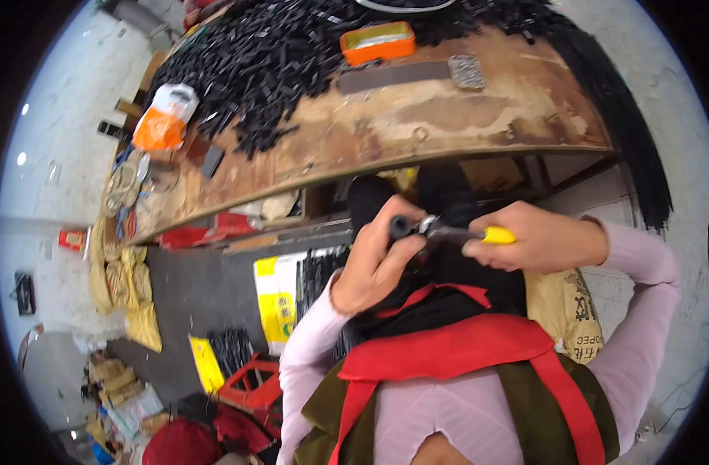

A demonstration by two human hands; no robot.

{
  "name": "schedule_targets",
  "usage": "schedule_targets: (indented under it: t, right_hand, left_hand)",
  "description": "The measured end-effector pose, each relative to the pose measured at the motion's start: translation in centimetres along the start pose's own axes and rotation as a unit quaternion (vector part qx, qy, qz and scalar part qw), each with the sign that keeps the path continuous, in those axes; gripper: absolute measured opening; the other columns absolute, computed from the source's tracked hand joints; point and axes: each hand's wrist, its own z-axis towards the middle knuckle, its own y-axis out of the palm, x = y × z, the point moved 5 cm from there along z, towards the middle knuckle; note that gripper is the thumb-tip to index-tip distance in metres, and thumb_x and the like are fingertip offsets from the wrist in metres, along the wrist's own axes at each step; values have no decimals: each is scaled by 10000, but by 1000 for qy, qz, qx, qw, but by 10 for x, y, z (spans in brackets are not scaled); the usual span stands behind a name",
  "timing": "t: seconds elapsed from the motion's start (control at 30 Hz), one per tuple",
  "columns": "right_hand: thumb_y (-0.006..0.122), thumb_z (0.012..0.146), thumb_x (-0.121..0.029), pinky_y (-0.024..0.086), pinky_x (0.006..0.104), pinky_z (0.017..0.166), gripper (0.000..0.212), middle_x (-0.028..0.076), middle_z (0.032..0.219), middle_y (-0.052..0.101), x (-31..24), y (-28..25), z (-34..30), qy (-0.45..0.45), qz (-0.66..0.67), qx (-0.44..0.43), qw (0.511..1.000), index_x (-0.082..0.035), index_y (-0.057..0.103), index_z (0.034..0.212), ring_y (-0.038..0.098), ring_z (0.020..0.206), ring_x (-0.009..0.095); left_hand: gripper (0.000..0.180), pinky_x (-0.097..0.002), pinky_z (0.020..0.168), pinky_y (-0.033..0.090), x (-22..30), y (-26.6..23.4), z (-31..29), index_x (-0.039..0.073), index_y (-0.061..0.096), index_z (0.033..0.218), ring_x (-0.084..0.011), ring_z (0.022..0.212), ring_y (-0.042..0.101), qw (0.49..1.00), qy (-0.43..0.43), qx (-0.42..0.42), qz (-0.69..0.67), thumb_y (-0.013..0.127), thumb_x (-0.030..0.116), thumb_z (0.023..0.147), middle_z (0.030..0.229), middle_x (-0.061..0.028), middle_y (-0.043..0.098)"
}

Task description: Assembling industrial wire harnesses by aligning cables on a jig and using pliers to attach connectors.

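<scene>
My left hand (374,260) is closed over my lap, its thumb and fingers gripping a short black tubular piece (401,226) with a round end showing. From the other side, my right hand (544,236) is wrapped round a yellow-handled tool (499,235). Its dark shaft and shiny metal head (429,225) reach across to the black piece, right by my left fingertips. Whether the metal head touches the piece or grips it, I cannot tell. A red-edged apron (447,345) covers my lap below both hands.
Ahead stands a worn wooden workbench (517,116), heaped at left with small black pieces (269,77). On it are an orange tray (377,44), a grey textured block (467,72) and an orange-white bag (167,116). Long black strips (633,116) hang over its right end. A red crate (250,384) sits lower left.
</scene>
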Motion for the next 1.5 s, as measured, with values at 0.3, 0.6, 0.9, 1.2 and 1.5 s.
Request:
schedule_targets:
  t: [0.3, 0.6, 0.9, 1.2, 1.5]
  right_hand:
    - [653, 739, -50, 498, 404, 678, 213, 101, 829, 628, 59, -142, 72, -246, -385, 420, 784, -68, 614, 947, 638, 780, 300]
    - [597, 779, -95, 515, 439, 702, 170, 108, 889, 655, 87, -228, 136, -174, -472, 455, 735, -62, 630, 943, 646, 796, 336]
    - [668, 860, -192, 476, 324, 652, 214, 80, 713, 633, 82, -249, 129, -91, -231, 409, 878, -33, 662, 1002, 605, 667, 235]
    - [660, 909, -174, 487, 286, 651, 250, 89, 914, 641, 52, -161, 81, -243, 255, 321, 879, 4, 612, 1077, 602, 705, 148]
    - [615, 916, -103, 528, 276, 663, 172, 121, 889, 666, 7, -51, 34, -307, 208, 300, 879, 20, 608, 1036, 674, 771, 182]
  left_hand:
    - [215, -250, 555, 404, -8, -44, 36, -26, 518, 1135, -93, 585, 428, 975, 73, 190, -90, 425, 138, 1031, 677, -20, 437]
    - [255, -226, 576, 365, -26, -19, 64, -32, 525, 1151, -78, 634, 421, 991, 13, 84, -106, 517, 182, 1011, 746, -5, 479]
    - [260, -223, 585, 365, -17, -7, 57, -18, 541, 1169, -58, 649, 413, 993, -6, 59, -102, 535, 184, 1005, 761, 6, 473]
    - [464, -238, 667, 339, 14, 9, 18, -9, 440, 1390, -94, 707, 383, 995, 83, 33, -37, 372, 292, 1043, 778, -11, 449]
    - [407, -219, 644, 328, -2, 17, 15, 15, 512, 1315, -81, 695, 365, 992, 71, 35, -96, 389, 306, 1059, 766, 4, 417]
